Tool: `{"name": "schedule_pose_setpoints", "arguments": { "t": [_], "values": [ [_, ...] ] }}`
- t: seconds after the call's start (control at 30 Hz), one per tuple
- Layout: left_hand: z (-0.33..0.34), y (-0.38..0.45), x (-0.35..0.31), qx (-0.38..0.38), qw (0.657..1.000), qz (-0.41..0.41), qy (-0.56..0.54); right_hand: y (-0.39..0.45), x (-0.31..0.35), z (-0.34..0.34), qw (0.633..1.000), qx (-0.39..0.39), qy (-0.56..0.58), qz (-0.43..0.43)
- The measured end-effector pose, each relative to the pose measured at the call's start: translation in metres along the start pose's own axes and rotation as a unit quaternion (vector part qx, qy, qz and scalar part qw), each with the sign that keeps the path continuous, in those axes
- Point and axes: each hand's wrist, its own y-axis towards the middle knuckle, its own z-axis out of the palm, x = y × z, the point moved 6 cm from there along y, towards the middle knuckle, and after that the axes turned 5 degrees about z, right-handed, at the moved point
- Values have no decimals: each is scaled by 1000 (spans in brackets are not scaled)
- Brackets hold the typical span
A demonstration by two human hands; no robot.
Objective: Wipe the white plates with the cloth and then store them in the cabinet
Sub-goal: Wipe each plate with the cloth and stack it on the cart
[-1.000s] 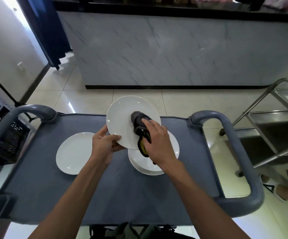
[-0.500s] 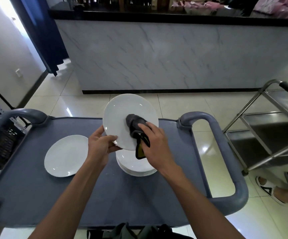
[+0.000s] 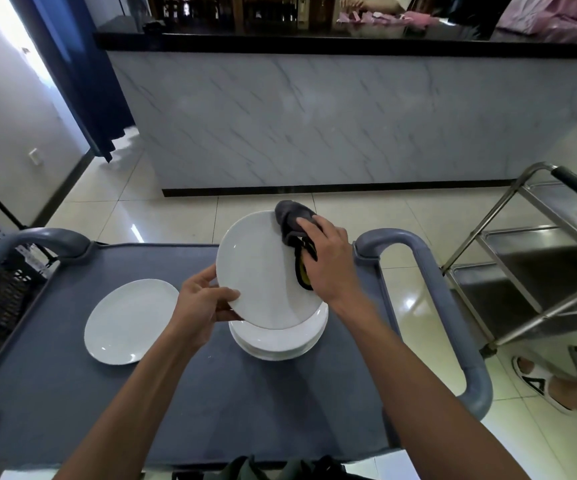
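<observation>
**Cloth at the far rim of the plate I hold**

My left hand (image 3: 201, 301) grips a white plate (image 3: 256, 268) by its near-left edge, thumb curled over the face and fingers underneath, tilting it up above the grey cart top (image 3: 211, 393). My right hand (image 3: 328, 261) has its fingers curled over a dark grey cloth (image 3: 292, 220) with a yellow-and-black trim, pressing it against the plate's upper right rim; part of the cloth bulges past the edge.

Directly under the held plate sits a stack of white plates (image 3: 280, 339) on the cart, and its near edge shows below the one in my hands. A single white plate (image 3: 128, 320) lies flat to the left, well apart from the stack.

A grey cart handle (image 3: 443, 306) curves along the right side. Beyond it stands a steel trolley (image 3: 539, 258), and a marble-faced counter (image 3: 349, 119) fills the background.
</observation>
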Motion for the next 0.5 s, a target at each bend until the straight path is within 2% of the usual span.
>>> {"name": "schedule_pose_setpoints", "arguments": {
  "t": [0.23,0.5],
  "values": [
    [14,-6,6,28,999,-6,21,-4,35,5,998,-1,23,-59],
    [8,-6,1,-6,1000,13,-8,-40,53,26,990,76,14,-119]
  ]
}}
